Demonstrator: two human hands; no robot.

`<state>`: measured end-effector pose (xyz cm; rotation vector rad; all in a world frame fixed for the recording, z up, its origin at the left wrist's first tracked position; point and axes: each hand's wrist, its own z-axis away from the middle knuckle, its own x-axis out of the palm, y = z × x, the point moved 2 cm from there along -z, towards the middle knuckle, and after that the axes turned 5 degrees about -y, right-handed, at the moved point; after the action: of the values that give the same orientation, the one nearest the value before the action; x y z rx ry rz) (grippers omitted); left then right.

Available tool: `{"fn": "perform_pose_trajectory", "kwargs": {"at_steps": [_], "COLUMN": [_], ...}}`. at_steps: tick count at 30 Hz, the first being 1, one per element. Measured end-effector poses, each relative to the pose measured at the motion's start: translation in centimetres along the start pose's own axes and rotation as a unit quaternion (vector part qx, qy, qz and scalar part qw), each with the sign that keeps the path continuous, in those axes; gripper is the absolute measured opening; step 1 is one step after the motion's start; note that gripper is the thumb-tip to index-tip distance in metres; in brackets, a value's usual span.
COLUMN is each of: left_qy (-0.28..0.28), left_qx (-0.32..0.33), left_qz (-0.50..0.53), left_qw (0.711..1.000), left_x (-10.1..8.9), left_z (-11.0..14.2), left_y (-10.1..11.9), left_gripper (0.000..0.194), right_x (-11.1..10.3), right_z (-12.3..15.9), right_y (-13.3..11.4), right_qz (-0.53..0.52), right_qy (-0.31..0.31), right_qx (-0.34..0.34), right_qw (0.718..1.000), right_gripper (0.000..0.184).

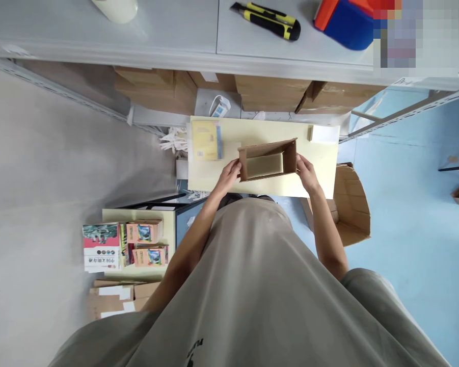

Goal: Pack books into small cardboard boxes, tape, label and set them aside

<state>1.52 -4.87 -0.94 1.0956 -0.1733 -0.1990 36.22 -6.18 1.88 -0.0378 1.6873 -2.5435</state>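
Open cardboard box (267,150) between my two bare hands, over the middle of the pale yellow tabletop (205,176). My left hand (230,173) has its fingers bent around the box's left end, gripping the cardboard. My right hand (306,171) grips the opposite end, its fingers curled and pressed to the outer wall, partly hidden from view. The box's open mouth faces up towards me; whether its underside touches the tabletop I cannot tell.

On the tabletop, to the left beyond my left hand, lies a yellow-and-blue packet (206,140); near the far right corner lies a small white box (324,134). Beyond the far edge, a white power strip (220,107) lies among larger brown cartons (273,94). Above these, the grey shelf (168,30) bears a black-and-yellow utility knife (271,21), its blade end to the left, and a red-and-blue object (347,25). An open carton (353,204) stands at right, below table level; stacked books (101,247) lie at left.
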Motion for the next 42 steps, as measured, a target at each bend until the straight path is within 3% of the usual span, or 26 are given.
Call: {"fn": "perform_pose_trajectory", "kwargs": {"at_steps": [5,11,15,20,24,28,31,34,38,42], "left_qy": [0.010,0.068,0.066,0.017,-0.057,-0.034,-0.042,-0.071,-0.085,-0.077], "left_qx": [0.052,0.064,0.049,0.055,0.075,0.078,0.101,0.125,0.153,0.178], "left_qz": [-0.043,-0.109,-0.119,-0.056,-0.062,-0.112,-0.156,-0.189,-0.222,-0.265], "left_qw": [0.998,0.990,0.990,0.997,0.994,0.990,0.982,0.971,0.959,0.945], "left_x": [-0.6,-2.1,-2.7,-3.3,-2.9,-2.9,-3.3,-3.8,-3.8,-3.2], "left_z": [-1.0,-3.9,-5.0,-2.8,-0.6,-1.1,-2.4,-3.4,-3.8,-3.6], "left_y": [1.9,1.7,0.7,0.6,0.9,1.3,2.1,2.8,2.8,2.5], "left_gripper": [0.074,0.062,0.067,0.080,0.110,0.119,0.105,0.075,0.043,0.027], "right_x": [1.1,2.6,3.0,1.8,1.4,2.1,2.5,2.4,2.4,2.4], "right_z": [0.8,-1.1,-2.1,0.3,2.6,2.0,0.9,0.7,1.5,2.1], "right_y": [-1.5,0.6,1.3,0.0,-0.9,-0.6,-0.6,-1.5,-2.4,-2.3], "right_qz": [-0.007,-0.033,-0.025,-0.006,-0.011,0.035,0.078,0.109,0.186,0.240], "right_qy": [0.090,0.094,0.094,0.084,0.036,0.130,0.171,0.166,0.119,0.124], "right_qx": [-0.052,-0.012,0.008,-0.002,-0.009,0.019,0.047,0.018,-0.025,-0.044], "right_qw": [0.995,0.995,0.995,0.996,0.999,0.991,0.981,0.980,0.975,0.962], "right_gripper": [0.077,0.088,0.094,0.093,0.090,0.078,0.087,0.103,0.072,0.070]}}
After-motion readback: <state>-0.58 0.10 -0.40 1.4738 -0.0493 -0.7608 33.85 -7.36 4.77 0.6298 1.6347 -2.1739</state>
